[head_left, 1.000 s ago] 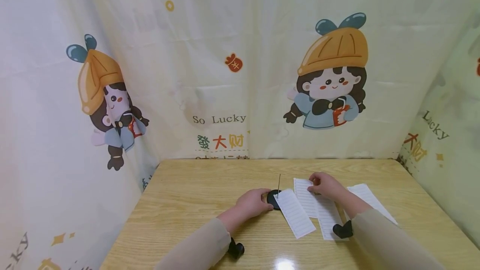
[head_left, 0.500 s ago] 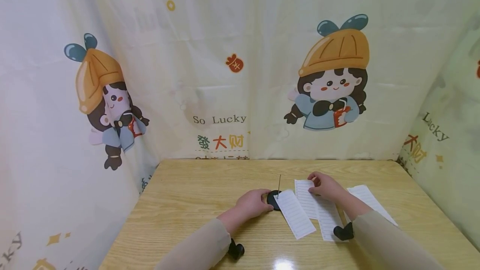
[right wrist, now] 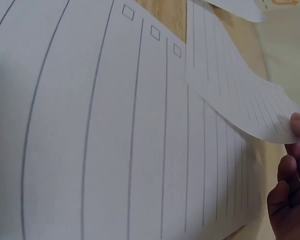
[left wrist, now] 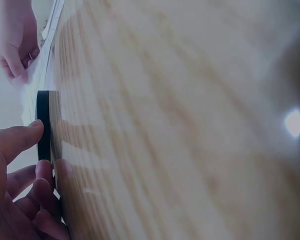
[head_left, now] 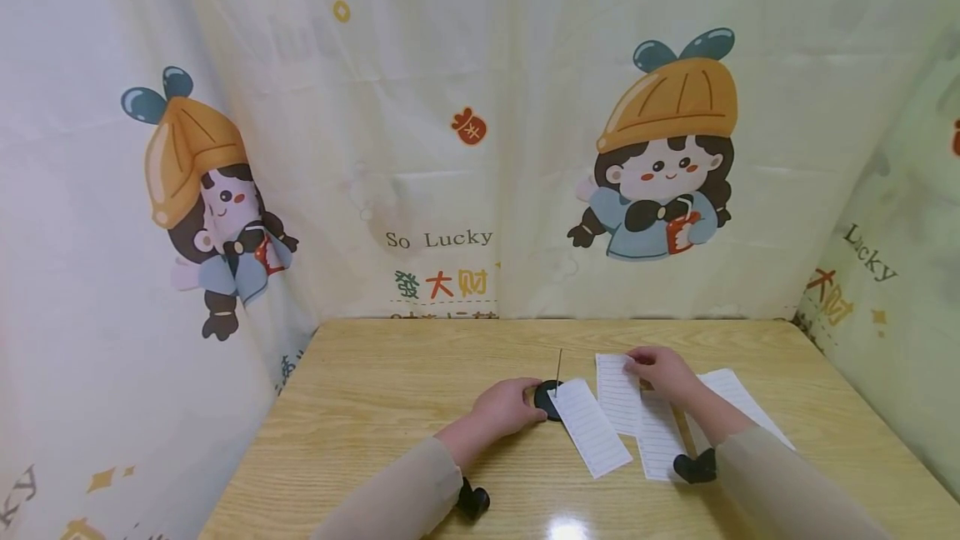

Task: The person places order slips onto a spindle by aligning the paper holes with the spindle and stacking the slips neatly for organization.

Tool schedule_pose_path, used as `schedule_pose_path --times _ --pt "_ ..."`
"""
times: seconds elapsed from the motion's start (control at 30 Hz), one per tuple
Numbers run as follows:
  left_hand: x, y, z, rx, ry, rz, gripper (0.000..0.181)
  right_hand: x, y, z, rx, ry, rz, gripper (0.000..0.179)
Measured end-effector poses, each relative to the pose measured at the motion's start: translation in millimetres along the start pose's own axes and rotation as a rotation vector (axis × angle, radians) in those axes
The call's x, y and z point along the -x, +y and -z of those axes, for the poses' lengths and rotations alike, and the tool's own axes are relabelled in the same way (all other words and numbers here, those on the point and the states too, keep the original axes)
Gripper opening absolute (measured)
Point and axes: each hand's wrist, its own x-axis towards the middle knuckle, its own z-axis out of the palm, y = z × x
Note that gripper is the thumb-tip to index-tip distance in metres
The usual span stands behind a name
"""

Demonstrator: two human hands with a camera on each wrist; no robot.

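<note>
Holding the black round base (head_left: 546, 398) of a thin upright spike (head_left: 559, 365) steady, my left hand (head_left: 504, 407) keeps thumb and curled fingers against its rim on the counter (head_left: 375, 407). My right hand (head_left: 662, 372) pinches the far end of one lined paper slip (head_left: 619, 394), lifting it off the slips beneath; another slip (head_left: 592, 427) already lies with its end at the spike. I judge this the pick-up step: next the lifted slip must travel left, over the spike's tip, and be pressed down squarely while the base stays pinned
</note>
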Motion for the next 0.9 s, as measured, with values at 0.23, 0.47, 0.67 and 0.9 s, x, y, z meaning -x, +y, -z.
schedule_pose_path --times 0.23,0.47,0.67,0.9 --pt "1.0 1.4 1.8 0.007 -0.004 0.004 0.057 3.9 -1.7 4.2 -0.032 0.028 0.006 0.036" --pt "1.5 2.4 2.6 0.003 0.003 0.0 0.056 14.1 -9.4 9.1 -0.059 0.037 0.02 0.035" --pt "2.0 1.8 0.0 0.005 0.004 0.001 0.056 23.8 -15.4 19.7 -0.093 0.03 0.064 0.038" --pt "2.9 1.7 -2.1 0.007 0.013 0.002 0.056 29.6 -23.6 34.6 -0.098 0.021 0.116 0.044"
